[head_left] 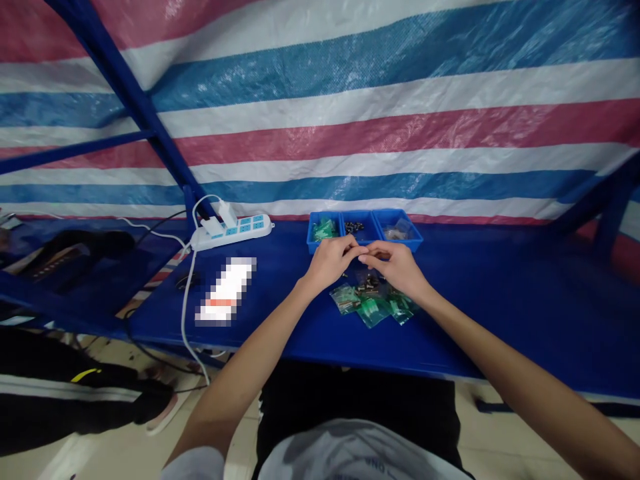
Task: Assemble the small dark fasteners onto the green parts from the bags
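My left hand [333, 259] and my right hand [397, 263] meet fingertip to fingertip just in front of three blue bins. Both are closed in a pinch; whatever lies between the fingertips is too small to make out. Below them on the blue table [280, 300] lie several small clear bags with green contents [373, 311], and a clear bag with dark metal pieces [369, 283]. The left bin [311, 244] holds green bags, the middle bin [369, 235] small dark metal parts, the right bin [418, 239] clear bags. My right hand partly covers the bags.
A white power strip [245, 230] with plugged-in adapters stands at the back left, its white cable [186, 307] hanging over the table edge. A blurred-out white rectangle [227, 290] lies nearby. Striped sheeting [375, 127] hangs behind. Another person's dark-trousered leg [75, 393] is at lower left.
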Motion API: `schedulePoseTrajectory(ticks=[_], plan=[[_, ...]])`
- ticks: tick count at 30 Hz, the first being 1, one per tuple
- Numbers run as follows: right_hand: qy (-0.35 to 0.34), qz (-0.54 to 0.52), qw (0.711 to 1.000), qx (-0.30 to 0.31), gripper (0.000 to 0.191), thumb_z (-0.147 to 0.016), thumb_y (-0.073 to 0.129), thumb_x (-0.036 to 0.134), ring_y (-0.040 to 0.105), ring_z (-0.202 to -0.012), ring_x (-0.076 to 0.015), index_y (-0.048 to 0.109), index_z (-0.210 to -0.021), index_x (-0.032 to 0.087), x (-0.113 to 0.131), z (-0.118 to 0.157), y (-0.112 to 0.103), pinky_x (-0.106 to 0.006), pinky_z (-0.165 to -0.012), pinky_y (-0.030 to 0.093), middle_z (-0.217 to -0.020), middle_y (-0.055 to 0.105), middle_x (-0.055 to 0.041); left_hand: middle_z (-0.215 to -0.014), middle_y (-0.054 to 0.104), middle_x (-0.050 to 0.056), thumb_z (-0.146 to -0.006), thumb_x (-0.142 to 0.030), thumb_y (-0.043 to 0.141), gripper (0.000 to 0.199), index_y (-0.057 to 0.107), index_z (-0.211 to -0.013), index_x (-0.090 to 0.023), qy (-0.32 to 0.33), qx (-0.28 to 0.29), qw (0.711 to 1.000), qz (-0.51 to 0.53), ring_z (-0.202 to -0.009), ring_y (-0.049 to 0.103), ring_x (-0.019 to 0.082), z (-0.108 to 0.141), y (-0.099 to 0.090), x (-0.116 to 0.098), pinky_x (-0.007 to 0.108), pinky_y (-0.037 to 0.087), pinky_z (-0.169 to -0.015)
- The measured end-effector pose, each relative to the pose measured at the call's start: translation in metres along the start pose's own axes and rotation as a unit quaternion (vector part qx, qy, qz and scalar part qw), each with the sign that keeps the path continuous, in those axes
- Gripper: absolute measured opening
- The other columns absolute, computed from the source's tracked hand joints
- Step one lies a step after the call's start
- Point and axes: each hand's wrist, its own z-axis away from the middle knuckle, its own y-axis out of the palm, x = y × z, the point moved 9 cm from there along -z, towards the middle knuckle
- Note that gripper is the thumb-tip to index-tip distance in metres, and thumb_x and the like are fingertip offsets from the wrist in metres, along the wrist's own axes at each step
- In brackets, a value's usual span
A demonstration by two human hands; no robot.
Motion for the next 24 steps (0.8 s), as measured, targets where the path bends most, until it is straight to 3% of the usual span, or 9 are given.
schedulePoseTrajectory(ticks=[3, 9, 17, 24], plan=[[-0.002, 0.002, 1.000, -0.005, 0.018, -0.085, 0.067, 0.039, 0.061, -0.063, -0.0174, 0.069, -0.083, 0.021, 0.003, 0.001, -0.001, -0.033, -0.065, 0.049, -0.071, 0.068, -0.0016, -0.074, 0.068, 0.002, -0.101, -0.035, 0.048, 0.029, 0.065, -0.084, -0.018, 0.020, 0.006, 1.000, -0.015, -0.068, 0.062, 0.014, 0.001, 0.000, -0.004, 0.026, 0.041, -0.061], [0.012, 0.010, 1.000, -0.010, 0.019, -0.086, 0.064, 0.040, 0.064, -0.065, -0.0192, 0.067, -0.085, 0.021, 0.005, 0.000, -0.007, -0.034, -0.063, 0.051, -0.075, 0.070, -0.0037, -0.088, 0.069, 0.003, -0.099, -0.026, 0.050, 0.019, 0.064, -0.111, -0.020, 0.056, 0.054, 0.995, -0.061, -0.074, 0.064, 0.016, 0.006, 0.003, -0.012, 0.026, 0.044, -0.065], [-0.055, 0.134, 0.990, -0.002, 0.017, -0.091, 0.057, 0.029, 0.069, -0.078, -0.0229, 0.071, -0.094, 0.021, 0.022, 0.001, -0.008, -0.033, -0.070, 0.048, -0.084, 0.076, -0.0050, -0.088, 0.067, 0.002, -0.100, -0.035, 0.052, 0.020, 0.066, -0.098, -0.019, 0.083, 0.039, 0.987, -0.131, -0.071, 0.062, 0.014, 0.008, 0.006, -0.013, 0.025, 0.039, -0.059], [-0.044, 0.148, 0.987, 0.036, 0.027, -0.095, 0.048, 0.031, 0.063, -0.066, -0.0188, 0.070, -0.084, 0.019, 0.017, -0.001, -0.005, -0.030, -0.063, 0.042, -0.072, 0.070, -0.0032, -0.082, 0.063, 0.000, -0.101, -0.045, 0.050, 0.030, 0.064, -0.092, -0.019, 0.093, 0.007, 0.987, -0.133, -0.069, 0.059, 0.013, 0.009, 0.003, -0.015, 0.024, 0.038, -0.058]])
